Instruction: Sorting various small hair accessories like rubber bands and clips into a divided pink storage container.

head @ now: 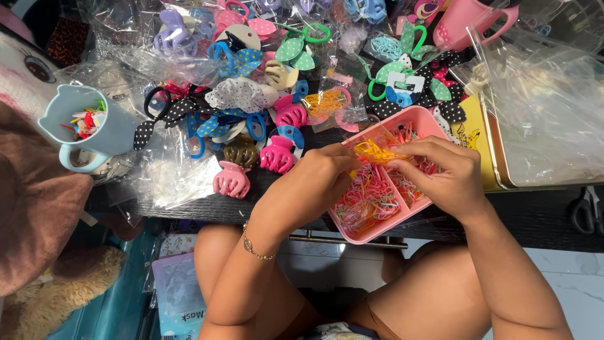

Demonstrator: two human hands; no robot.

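Observation:
A pink divided tray (423,119) sits at the table's near edge, filled with small coloured elastic bands (371,196). Both hands hover over it. My left hand (314,182) and my right hand (437,173) pinch a bunch of yellow elastic bands (372,152) between their fingertips, just above the tray. A thin bracelet circles my left wrist.
Pink claw clips (231,180) lie left of the tray amid a heap of hair clips, bows and clear bags. A light blue mug (82,126) stands far left, a pink mug (469,22) at the back. Scissors (588,211) rest at the right. A plush toy is at the left edge.

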